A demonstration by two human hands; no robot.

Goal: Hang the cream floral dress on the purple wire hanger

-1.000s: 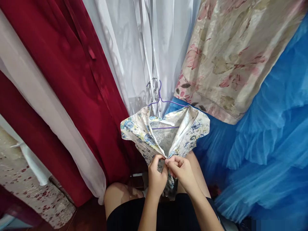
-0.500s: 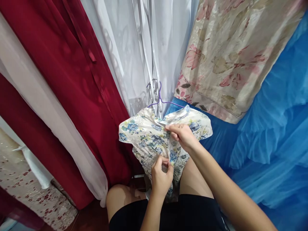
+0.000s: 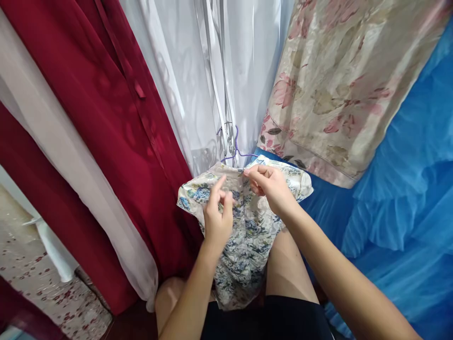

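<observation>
Glossy satin floral dress (image 3: 247, 236), thin purple wire hanger (image 3: 236, 144), sheer blue tulle (image 3: 396, 212)

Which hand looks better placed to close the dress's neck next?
Probably the right hand: it pinches the dress at its top, just under the hanger. The left hand sits lower, fingers loose.

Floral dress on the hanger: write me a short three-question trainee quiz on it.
1. True or false: the floral dress hangs on a purple hanger.
2. Where does the right hand pinch the dress? A. hem B. neckline C. sleeve
3. What colour is the gown hanging just left of the dress?
Key: 1 true; 2 B; 3 dark red.
</observation>
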